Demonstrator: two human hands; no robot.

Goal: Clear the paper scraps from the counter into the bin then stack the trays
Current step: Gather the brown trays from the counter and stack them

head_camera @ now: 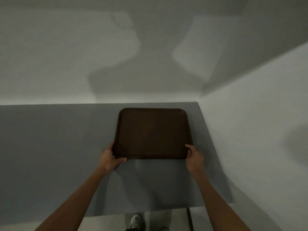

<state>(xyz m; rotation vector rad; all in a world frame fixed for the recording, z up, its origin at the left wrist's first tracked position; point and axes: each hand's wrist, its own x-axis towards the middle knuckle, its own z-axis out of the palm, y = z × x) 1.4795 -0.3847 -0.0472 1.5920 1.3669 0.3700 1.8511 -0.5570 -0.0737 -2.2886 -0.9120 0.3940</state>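
While gripped only at its two near corners, could tip at the far edge: brown tray (153, 133), held by left hand (110, 158) closed around the near-left corner, thumb on the rim, and by right hand (194, 157) closed around the near-right corner. Lying on or just above the grey tabletop (58, 147), toward its right end, close to the side wall; cannot tell whether the underside touches the surface. If pushed farther, possible knock of the far rim against the back wall (66, 55), or scrape along the side wall. If released unevenly, possible crooked landing and a bad stack.

Counted, near to far: one shoe (135, 221) on the floor below the tabletop edge; two hands; one tray visible, perhaps more beneath it, not possible to tell; no paper scraps seen; no bin in view; two walls meeting in a corner.
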